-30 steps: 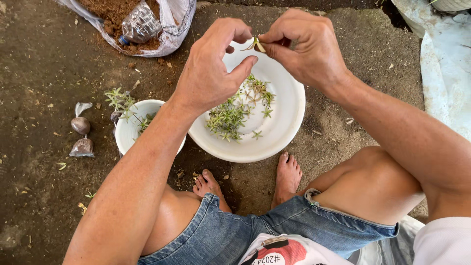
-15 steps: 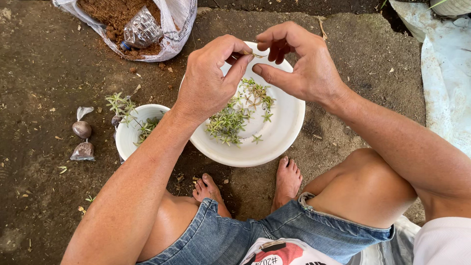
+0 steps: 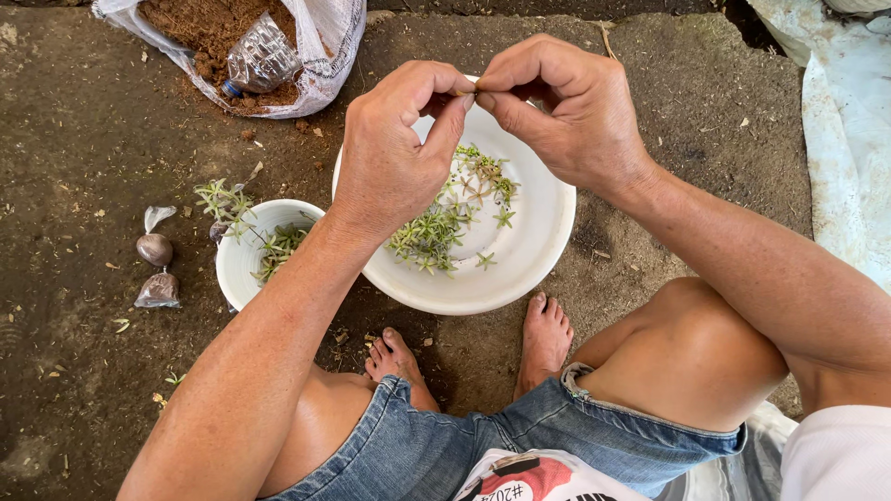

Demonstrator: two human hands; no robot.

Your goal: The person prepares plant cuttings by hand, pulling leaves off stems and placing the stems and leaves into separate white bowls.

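Note:
My left hand (image 3: 394, 158) and my right hand (image 3: 571, 116) meet above a large white bowl (image 3: 538, 250). Thumb and forefinger of each hand pinch the same tiny plant piece (image 3: 476, 90) between them; it is almost hidden by the fingertips. Inside the bowl lie several small green sprigs (image 3: 445, 223). To the left, a smaller white bowl (image 3: 243, 269) holds more green sprigs, some hanging over its rim. My left forearm crosses over the edge between the two bowls.
A white sack (image 3: 325, 46) of brown soil with a clear plastic bottle (image 3: 260, 60) in it lies at the top. Two small knotted plastic bags (image 3: 156, 269) of dark material sit at left. White sheeting (image 3: 849, 158) covers the right. My bare feet (image 3: 543, 339) rest below the bowl.
My hands parted briefly over the bowl, then came back together. They now pinch a small piece fingertip to fingertip, slightly lower and nearer the bowl's middle than a second ago.

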